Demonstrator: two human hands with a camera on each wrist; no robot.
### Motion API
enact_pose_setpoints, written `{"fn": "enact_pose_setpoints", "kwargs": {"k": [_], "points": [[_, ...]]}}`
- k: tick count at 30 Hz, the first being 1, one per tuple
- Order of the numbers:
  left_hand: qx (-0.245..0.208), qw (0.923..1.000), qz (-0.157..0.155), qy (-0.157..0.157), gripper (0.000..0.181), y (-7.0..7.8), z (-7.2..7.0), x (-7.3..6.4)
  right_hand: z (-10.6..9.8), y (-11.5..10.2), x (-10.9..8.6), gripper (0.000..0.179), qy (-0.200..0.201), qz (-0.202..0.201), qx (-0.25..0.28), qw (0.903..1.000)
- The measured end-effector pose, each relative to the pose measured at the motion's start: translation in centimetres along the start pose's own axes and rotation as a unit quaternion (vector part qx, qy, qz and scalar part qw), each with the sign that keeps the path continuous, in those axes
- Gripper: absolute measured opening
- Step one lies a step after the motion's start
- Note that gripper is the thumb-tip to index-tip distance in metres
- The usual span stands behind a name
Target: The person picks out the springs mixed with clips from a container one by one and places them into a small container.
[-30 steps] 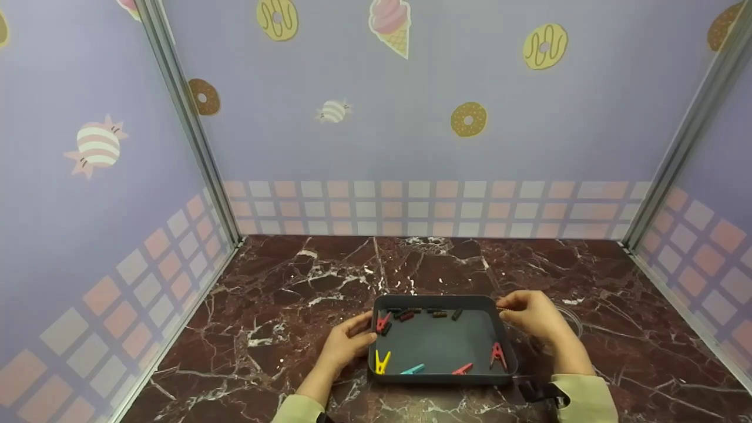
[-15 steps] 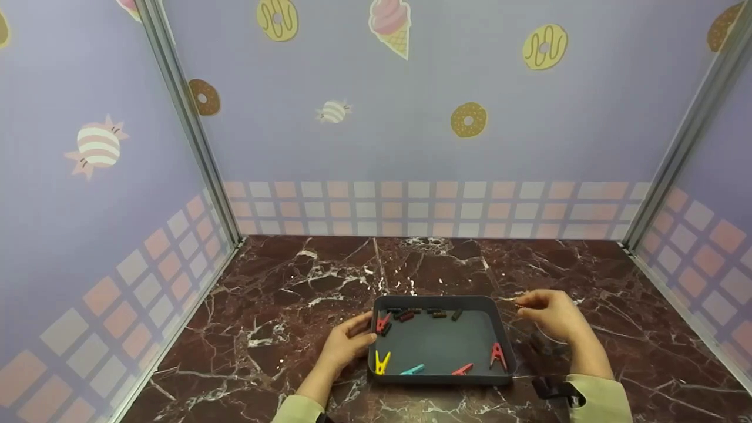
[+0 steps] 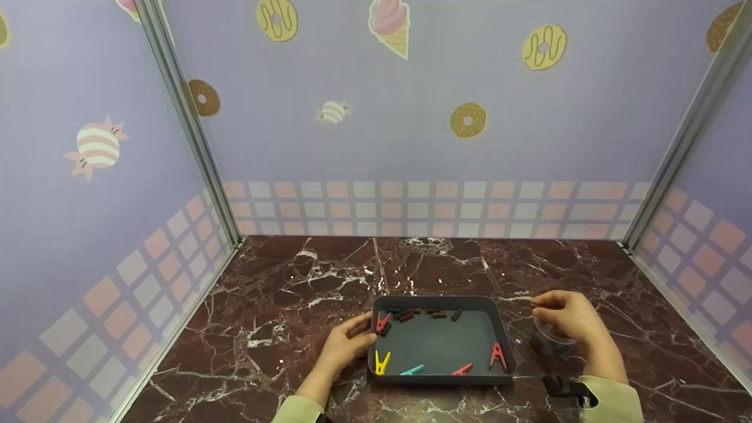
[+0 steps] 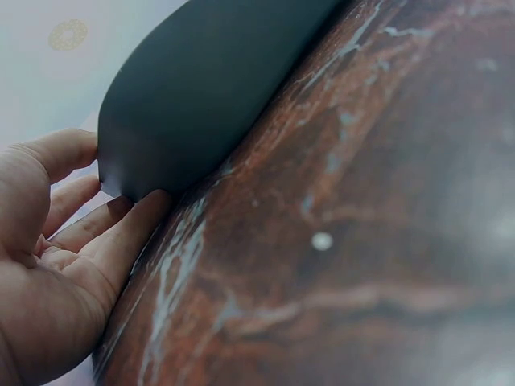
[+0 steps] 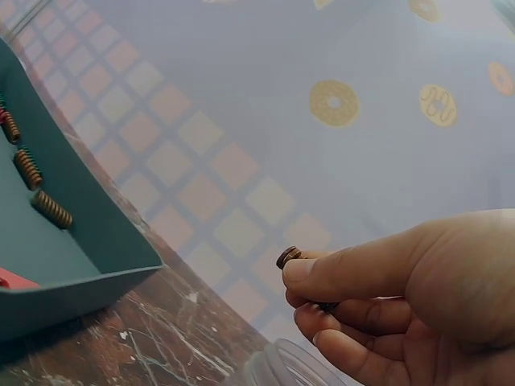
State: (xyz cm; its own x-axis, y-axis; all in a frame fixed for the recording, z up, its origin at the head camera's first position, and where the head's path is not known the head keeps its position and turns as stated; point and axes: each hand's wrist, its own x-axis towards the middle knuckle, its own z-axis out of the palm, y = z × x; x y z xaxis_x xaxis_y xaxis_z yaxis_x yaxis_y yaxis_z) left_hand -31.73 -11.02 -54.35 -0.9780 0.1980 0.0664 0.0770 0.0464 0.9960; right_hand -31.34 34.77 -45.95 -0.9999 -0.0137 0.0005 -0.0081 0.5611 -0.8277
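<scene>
Loosely against the side of the grey tray (image 3: 443,379), which carries coloured clips (image 3: 382,364) and dark coils (image 3: 440,315), rests the left hand (image 3: 345,346), while the right hand (image 3: 568,316), pinching a brown coil (image 5: 289,256) above the bench (image 3: 294,276), partly hides the clear jar (image 5: 261,368) beside the tray.

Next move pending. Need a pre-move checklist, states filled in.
1. Tray sitting flat on the table: ok.
2. Left hand steadying the tray: ok, it holds the left side.
3. Right hand holding the ribbed piece: ok, pinched, only partly visible.
4. Right hand clear of the tray: ok, out to its right.
5. Clear view of the jar from the head camera: not ok, the right hand covers part of it.
6. What the jar holds: cannot tell, something brownish shows, too dim to identify.
</scene>
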Motion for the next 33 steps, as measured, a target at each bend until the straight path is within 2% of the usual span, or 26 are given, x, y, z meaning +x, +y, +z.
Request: {"fn": "enact_pose_setpoints", "kwargs": {"k": [3,8,15,21,33], "points": [[-0.002,1.0000,0.001,-0.001,0.059,-0.1,0.0,0.0,-0.3,0.3,-0.1,0.032,-0.001,0.017,0.027,0.9995],[-0.002,1.0000,-0.001,0.000,0.059,-0.1,-0.1,0.0,-0.7,0.8,-0.2,0.035,-0.001,0.031,0.040,0.9987],[-0.010,1.0000,0.000,0.001,0.060,-0.1,0.0,0.1,-1.7,1.4,-0.4,0.032,0.006,0.031,-0.032,0.9990],[-0.008,1.0000,-0.002,0.002,0.060,0.0,0.0,0.1,-2.0,1.7,-0.5,0.029,0.007,0.030,-0.070,0.9970],[-0.007,1.0000,0.002,-0.001,0.061,0.1,0.1,-0.1,-2.3,1.6,-0.3,0.028,0.009,0.040,-0.107,0.9934]]}}
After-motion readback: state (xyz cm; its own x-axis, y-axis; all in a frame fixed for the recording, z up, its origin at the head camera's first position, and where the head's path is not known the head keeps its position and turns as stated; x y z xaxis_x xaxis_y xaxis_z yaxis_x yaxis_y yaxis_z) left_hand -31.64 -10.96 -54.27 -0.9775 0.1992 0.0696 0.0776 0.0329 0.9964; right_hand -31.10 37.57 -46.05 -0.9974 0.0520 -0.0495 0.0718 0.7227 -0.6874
